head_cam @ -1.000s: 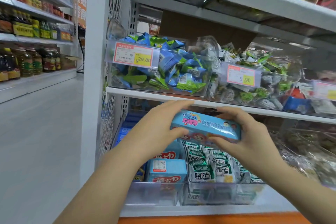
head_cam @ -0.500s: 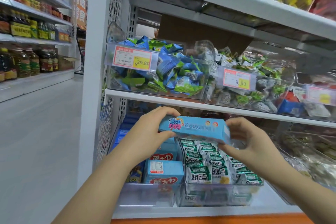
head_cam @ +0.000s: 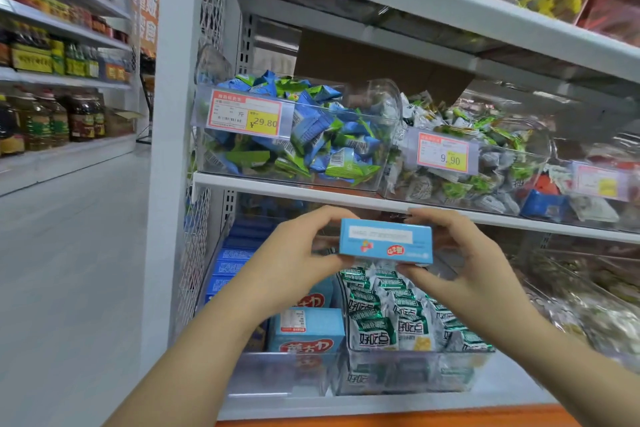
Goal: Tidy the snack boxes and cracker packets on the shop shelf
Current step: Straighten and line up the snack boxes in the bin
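A light blue snack box [head_cam: 386,241] hangs in the air in front of the lower shelf, its narrow side toward me. My left hand [head_cam: 294,253] grips its left end and my right hand [head_cam: 460,253] grips its right end, fingers over the top and thumbs beneath. Below it, a clear bin [head_cam: 408,374] holds several green-and-white cracker packets [head_cam: 377,322]. To the left, another clear bin [head_cam: 277,374] holds matching blue snack boxes [head_cam: 306,331], some upright in a row toward the back.
The shelf above [head_cam: 277,184] carries clear bins of blue-green wrapped sweets [head_cam: 311,135] and green-white sweets [head_cam: 467,166], with price tags. A white upright [head_cam: 166,149] frames the unit's left side. An aisle with bottles [head_cam: 52,121] lies to the left.
Both hands have turned the blue box from lying long and tilted to showing its narrow side, and lifted it slightly toward the shelf edge. The view has shifted a little.
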A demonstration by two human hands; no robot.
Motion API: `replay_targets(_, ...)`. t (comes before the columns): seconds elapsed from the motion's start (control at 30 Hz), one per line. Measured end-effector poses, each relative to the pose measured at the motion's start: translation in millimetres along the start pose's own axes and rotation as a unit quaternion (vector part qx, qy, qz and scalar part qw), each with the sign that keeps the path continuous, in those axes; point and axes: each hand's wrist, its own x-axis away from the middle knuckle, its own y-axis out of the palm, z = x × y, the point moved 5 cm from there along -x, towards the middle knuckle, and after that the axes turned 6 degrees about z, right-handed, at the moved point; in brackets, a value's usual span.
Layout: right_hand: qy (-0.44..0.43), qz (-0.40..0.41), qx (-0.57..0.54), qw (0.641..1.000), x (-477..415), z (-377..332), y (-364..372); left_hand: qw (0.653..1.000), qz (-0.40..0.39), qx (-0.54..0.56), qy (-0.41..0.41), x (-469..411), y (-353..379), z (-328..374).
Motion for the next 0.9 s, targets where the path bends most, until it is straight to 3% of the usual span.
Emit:
replay_targets(0.17, 0.09, -0.095, -0.028, 0.991, -0.9, 21.8, 5.5, 0.991, -0.003, 0.127, -0.049, -0.5, -4.8, -6.3)
replay_targets(0.27, 0.119, -0.105, -0.034, 0.987, 0.4, 31.4, 4.1, 0.988, -0.013, 0.14, -0.069, 0.1, -4.4, -5.9)
replay_targets(0.4, 0.092, -0.044, -0.011, 0.995, 3.0, 32.0, 0.1, 0.999, 0.034, -0.008, -0.014, -2.4, -10.9, -2.7)
replay_targets(0.5, 0.018, -0.009, 0.05, 0.999, 3.0, 20.4, -2.3, 0.987, 0.037, -0.146, 0.059, -3.0, -8.5, 9.8)
replay_targets(0.57, -0.009, 0.012, 0.065, 0.998, 3.0, 12.2, -4.1, 0.982, 0.048, -0.171, 0.069, -3.5, -9.0, 9.9)
replay_targets(0.73, -0.003, 0.042, 0.039, 0.998, 4.1, 6.0, -6.5, 0.989, 0.053, -0.134, 0.019, -2.2, -14.1, -5.8)
replay_targets(0.9, 0.062, 0.001, -0.088, 0.994, 3.9, 13.7, -9.1, 0.997, 0.064, -0.008, -0.047, -2.3, -19.2, -17.8)
